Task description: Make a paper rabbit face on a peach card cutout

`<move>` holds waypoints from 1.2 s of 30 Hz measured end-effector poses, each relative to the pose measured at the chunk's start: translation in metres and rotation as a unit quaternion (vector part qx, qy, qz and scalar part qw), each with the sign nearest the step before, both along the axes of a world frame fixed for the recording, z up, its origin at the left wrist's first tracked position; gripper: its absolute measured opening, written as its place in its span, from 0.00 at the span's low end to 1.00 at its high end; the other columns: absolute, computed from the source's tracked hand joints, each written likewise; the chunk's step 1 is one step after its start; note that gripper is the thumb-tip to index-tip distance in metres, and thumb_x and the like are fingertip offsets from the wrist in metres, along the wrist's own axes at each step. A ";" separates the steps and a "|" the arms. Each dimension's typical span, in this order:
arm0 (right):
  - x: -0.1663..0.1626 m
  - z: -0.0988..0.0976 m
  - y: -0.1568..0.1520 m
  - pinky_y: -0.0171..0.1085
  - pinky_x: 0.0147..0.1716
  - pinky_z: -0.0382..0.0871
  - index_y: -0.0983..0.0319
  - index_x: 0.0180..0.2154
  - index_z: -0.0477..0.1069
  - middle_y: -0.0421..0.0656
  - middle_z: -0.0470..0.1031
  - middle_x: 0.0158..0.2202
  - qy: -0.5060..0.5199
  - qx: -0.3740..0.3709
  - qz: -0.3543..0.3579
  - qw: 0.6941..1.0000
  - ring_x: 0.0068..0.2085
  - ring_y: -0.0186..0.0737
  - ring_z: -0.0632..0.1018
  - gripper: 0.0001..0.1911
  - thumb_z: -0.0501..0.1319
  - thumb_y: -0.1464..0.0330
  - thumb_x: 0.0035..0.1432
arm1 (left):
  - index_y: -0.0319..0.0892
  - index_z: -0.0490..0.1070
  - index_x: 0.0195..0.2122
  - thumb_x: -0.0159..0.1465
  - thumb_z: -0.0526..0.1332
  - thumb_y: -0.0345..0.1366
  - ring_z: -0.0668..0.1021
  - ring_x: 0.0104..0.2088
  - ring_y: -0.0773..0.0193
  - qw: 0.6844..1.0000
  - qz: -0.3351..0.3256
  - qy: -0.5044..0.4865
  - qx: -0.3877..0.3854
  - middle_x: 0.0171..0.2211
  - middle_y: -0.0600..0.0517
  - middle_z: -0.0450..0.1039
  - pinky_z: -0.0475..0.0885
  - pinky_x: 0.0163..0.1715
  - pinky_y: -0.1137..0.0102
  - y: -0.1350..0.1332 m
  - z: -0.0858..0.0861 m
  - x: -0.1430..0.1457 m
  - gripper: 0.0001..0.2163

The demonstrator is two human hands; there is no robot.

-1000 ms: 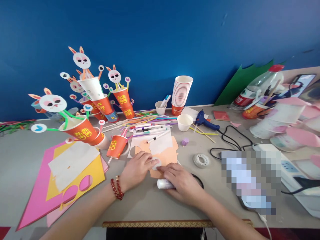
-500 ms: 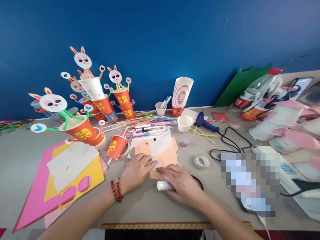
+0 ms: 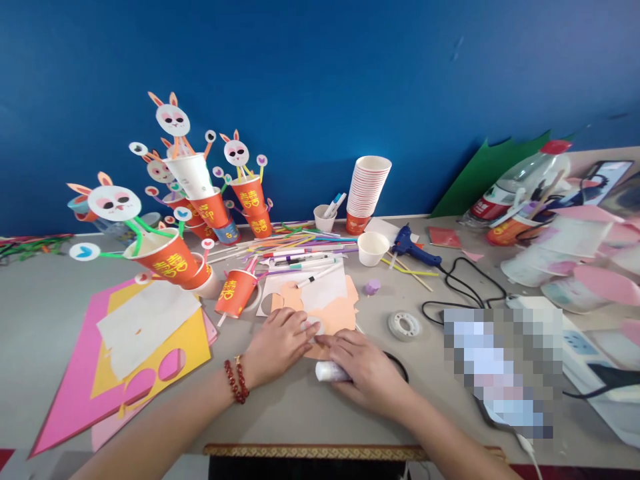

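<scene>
Flat on the peach paper (image 3: 337, 317) lies a small white paper circle (image 3: 316, 326). My left hand (image 3: 280, 345) rests over its left side, fingers stretched out and lying on it and on the paper. The index fingertip of my right hand (image 3: 367, 367) touches the circle's lower right edge. Tucked under that hand's palm and curled fingers is a white glue stick (image 3: 327, 371), its white end pointing left. A purple cap (image 3: 372, 287) stands on the table beyond the hands. White paper (image 3: 327, 285) with a round hole at its left lies under the peach sheet.
Cup figures with rabbit faces (image 3: 114, 203) stand at left, behind pink and yellow sheets (image 3: 197, 343). Markers and straws (image 3: 295, 253) lie at the back near stacked cups (image 3: 369, 187). A tape roll (image 3: 404, 325), glue gun (image 3: 415, 248) and cable are at right.
My left fingers have shifted slightly right and down, further over the white circle. The right hand stays almost in place with the glue stick. The whole view has shifted slightly.
</scene>
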State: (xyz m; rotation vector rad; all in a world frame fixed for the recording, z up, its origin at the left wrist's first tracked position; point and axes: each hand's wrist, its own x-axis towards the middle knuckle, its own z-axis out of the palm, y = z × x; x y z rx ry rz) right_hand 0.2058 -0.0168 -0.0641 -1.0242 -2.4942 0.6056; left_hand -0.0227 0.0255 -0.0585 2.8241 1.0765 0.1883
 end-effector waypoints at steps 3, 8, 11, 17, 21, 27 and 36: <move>0.000 0.002 0.000 0.48 0.48 0.68 0.62 0.44 0.71 0.49 0.74 0.53 -0.005 -0.013 -0.001 1.000 0.49 0.50 0.72 0.13 0.63 0.70 0.55 | 0.47 0.58 0.62 0.70 0.52 0.37 0.69 0.51 0.53 0.998 0.003 -0.060 -0.035 0.53 0.45 0.67 0.66 0.51 0.56 0.001 -0.001 -0.007 0.19; 0.000 0.003 0.000 0.47 0.49 0.68 0.61 0.43 0.71 0.46 0.72 0.57 0.007 -0.020 -0.004 1.000 0.49 0.49 0.72 0.12 0.63 0.71 0.54 | 0.42 0.60 0.60 0.71 0.47 0.33 0.68 0.54 0.57 0.985 0.037 -0.149 -0.079 0.53 0.45 0.67 0.66 0.54 0.61 0.000 0.001 -0.021 0.17; 0.000 0.001 0.000 0.48 0.49 0.67 0.61 0.42 0.71 0.45 0.71 0.58 0.007 -0.021 -0.007 1.000 0.50 0.50 0.72 0.11 0.63 0.71 0.55 | 0.41 0.61 0.59 0.71 0.50 0.34 0.68 0.52 0.56 0.991 0.027 -0.108 -0.069 0.52 0.45 0.68 0.66 0.53 0.60 -0.005 0.000 -0.022 0.16; 0.000 0.001 0.000 0.49 0.50 0.66 0.61 0.43 0.71 0.46 0.72 0.57 0.002 -0.017 -0.005 1.000 0.51 0.50 0.72 0.13 0.64 0.72 0.54 | 0.42 0.61 0.60 0.69 0.56 0.37 0.68 0.51 0.53 1.000 0.001 -0.019 0.000 0.52 0.46 0.68 0.67 0.51 0.58 -0.005 -0.006 -0.018 0.19; -0.001 0.002 -0.001 0.48 0.49 0.67 0.61 0.44 0.71 0.46 0.72 0.57 0.009 -0.013 -0.005 1.000 0.50 0.50 0.72 0.14 0.63 0.73 0.54 | 0.41 0.62 0.60 0.67 0.59 0.40 0.69 0.50 0.53 0.998 -0.034 0.035 0.047 0.53 0.46 0.69 0.66 0.50 0.59 0.000 -0.006 -0.018 0.21; -0.001 0.002 0.001 0.48 0.49 0.68 0.61 0.43 0.71 0.46 0.72 0.56 0.002 -0.013 -0.004 1.000 0.50 0.50 0.72 0.13 0.62 0.73 0.53 | 0.38 0.61 0.60 0.67 0.59 0.42 0.70 0.49 0.53 0.990 -0.081 0.085 0.077 0.49 0.45 0.71 0.67 0.47 0.61 0.005 -0.002 -0.019 0.23; -0.001 0.004 0.000 0.48 0.49 0.68 0.61 0.42 0.72 0.47 0.73 0.56 0.001 -0.014 -0.005 1.000 0.50 0.49 0.72 0.12 0.63 0.73 0.53 | 0.40 0.62 0.58 0.67 0.58 0.43 0.70 0.48 0.55 0.987 -0.129 0.069 0.071 0.50 0.45 0.72 0.67 0.46 0.62 0.017 -0.002 -0.023 0.21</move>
